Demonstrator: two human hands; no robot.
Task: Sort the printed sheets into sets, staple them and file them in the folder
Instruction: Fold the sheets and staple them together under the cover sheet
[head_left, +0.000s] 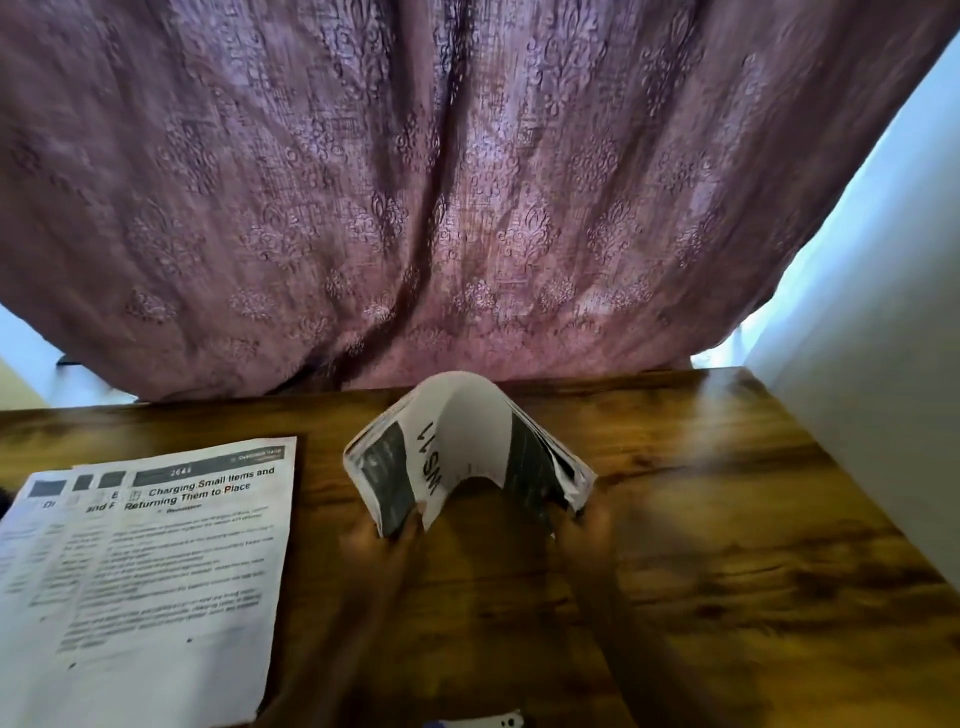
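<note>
Where the bundle of sheets (467, 452) is: in the head view it is held over the wooden table (727, 545), near the far edge. It is bent upward into an arch, and dark printed blocks and large letters are seen on it.
Left hand (387, 543): much blurred; the left lower end of the bundle is gripped by it, with the fingers curled at the paper edge.
Right hand (584, 527): also blurred; the right lower end is gripped by it, where many sheet edges are fanned.
Flat printed sheets (156, 561): laid overlapped on the table at the left, apart from the bundle; one heading is read as "Charging Small Items and Returning Them to Place".
Curtain (467, 182): purple and patterned, hung behind the table.
Wall (857, 389): white, at the right.
White object (501, 721): cut off by the bottom edge; what it is cannot be told.
</note>
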